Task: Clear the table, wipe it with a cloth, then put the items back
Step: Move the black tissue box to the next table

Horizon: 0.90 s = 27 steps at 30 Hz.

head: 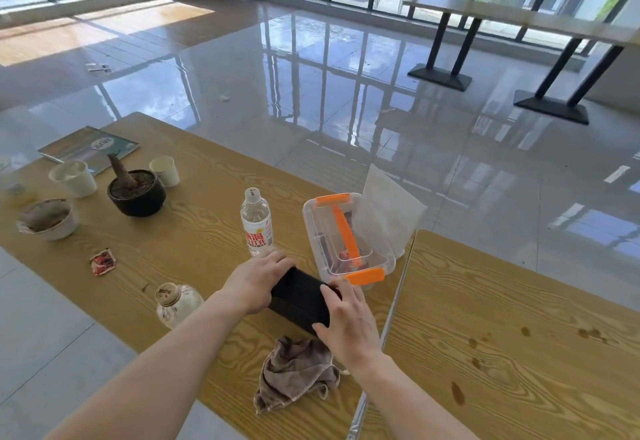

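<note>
Left hand (258, 280) and right hand (346, 322) grip the black box (301, 297) by its ends; swung up carelessly, it could topple the water bottle (256, 221) standing just behind.

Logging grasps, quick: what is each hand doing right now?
Left hand: grips the far end of the black case.
Right hand: grips the near end of the same case.

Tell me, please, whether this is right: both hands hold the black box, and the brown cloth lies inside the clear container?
Not quite: the head view shows the brown cloth on the table, outside the clear container. Left hand and right hand do hold the black box.
</note>
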Available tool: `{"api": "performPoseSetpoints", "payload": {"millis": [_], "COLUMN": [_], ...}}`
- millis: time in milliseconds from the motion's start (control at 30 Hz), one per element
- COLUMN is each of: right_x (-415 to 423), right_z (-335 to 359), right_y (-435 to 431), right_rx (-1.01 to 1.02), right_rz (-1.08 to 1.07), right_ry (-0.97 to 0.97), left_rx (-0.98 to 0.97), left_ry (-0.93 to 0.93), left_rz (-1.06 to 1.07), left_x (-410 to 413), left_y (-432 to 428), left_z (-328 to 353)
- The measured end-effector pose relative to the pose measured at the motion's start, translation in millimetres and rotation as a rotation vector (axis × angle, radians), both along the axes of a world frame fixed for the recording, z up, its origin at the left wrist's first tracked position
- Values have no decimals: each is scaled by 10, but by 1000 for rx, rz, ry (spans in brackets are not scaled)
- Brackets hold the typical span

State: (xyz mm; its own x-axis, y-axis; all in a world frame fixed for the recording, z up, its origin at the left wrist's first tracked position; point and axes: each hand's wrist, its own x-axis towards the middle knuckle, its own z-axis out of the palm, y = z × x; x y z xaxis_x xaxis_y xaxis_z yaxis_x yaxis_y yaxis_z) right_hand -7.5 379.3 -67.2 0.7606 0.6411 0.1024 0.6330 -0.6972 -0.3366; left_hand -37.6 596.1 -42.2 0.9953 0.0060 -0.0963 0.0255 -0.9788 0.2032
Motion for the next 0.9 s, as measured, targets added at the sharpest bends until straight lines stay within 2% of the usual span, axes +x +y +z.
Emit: {"api": "performPoseSetpoints", "payload": {"millis": [400, 700, 900], "right_x": [97, 87, 73], "right_z": [-142, -146, -75], "right_y": [-78, -130, -230], "right_rx": [105, 77, 87], "right_rz": [-9, -4, 18], "right_ry": [-8, 22, 31], "left_rx": [-18, 12, -56], "left_ry": [35, 63, -158], "left_rz": [38, 114, 114], "left_x": [54, -28, -292], "left_y": [3, -114, -360], "left_z": [-121, -154, -248]}}
